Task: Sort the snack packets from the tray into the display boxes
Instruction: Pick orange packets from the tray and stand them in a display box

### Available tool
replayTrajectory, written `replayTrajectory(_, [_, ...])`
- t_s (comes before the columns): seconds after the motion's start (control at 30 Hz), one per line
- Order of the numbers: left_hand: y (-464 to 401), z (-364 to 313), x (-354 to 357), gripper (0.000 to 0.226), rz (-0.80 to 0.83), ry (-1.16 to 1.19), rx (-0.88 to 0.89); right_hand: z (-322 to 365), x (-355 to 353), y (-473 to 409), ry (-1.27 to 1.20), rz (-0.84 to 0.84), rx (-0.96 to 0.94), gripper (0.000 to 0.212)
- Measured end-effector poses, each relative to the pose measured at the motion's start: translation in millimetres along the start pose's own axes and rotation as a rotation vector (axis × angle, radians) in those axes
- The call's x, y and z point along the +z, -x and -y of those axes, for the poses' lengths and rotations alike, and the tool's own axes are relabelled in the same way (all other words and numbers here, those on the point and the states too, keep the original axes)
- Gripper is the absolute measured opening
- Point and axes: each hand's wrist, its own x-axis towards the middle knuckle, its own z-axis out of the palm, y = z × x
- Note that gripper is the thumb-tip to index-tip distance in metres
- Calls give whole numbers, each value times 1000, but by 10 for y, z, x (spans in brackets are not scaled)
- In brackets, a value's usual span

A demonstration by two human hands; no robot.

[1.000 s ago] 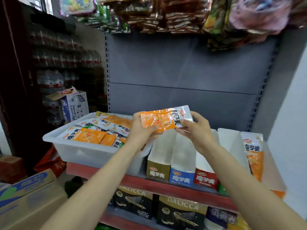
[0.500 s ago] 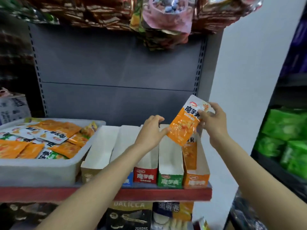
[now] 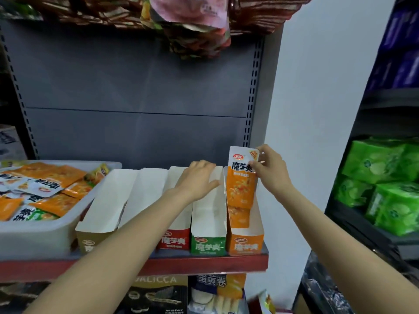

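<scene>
My right hand (image 3: 271, 171) pinches the white top of an orange snack packet (image 3: 241, 177) that stands upright inside the orange display box (image 3: 246, 242) at the right end of the shelf. Another orange packet (image 3: 238, 217) lies lower in that box. My left hand (image 3: 197, 180) rests with relaxed fingers on the back of the green display box (image 3: 208, 244) and the red display box (image 3: 173, 241), holding nothing. A white tray (image 3: 34, 236) at the left holds several orange and green packets (image 3: 52, 193).
A brown display box (image 3: 90, 242) and one more box stand between the tray and the red box. Snack bags (image 3: 192, 26) hang overhead. Green packages (image 3: 385, 184) fill a shelf at the right. A white wall (image 3: 317, 109) borders the shelf's right end.
My right hand has lowered the orange packet upright into the orange box. My left hand let go of it and dropped onto the neighbouring boxes. The view shifted right.
</scene>
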Motion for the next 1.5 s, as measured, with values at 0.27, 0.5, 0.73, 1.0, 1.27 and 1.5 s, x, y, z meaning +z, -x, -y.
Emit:
replayTrajectory(0.27, [-30,55,76,59,-16,28,-12,-205,141,58,156,104,-63,18])
replayTrajectory(0.5, [-31,113,100,61,-13,22,1,-274,230,48,407,67,-109,24])
replayTrajectory(0.73, [-6,116,86,59,-23,49,8,-215,323,63,438,144,-102,36])
replayTrajectory(1.0, [275,187,-156,39,-169,150,29,16,485,211,376,79,-205,29])
replayTrajectory(1.27, [956,880,-650,19,-411,225,-99,901,1162,442,156,259,-367,26])
replayTrajectory(1.5, [1554,2008,-1151,17,-422,81,-381,1651,2105,704,92,490,-443,24])
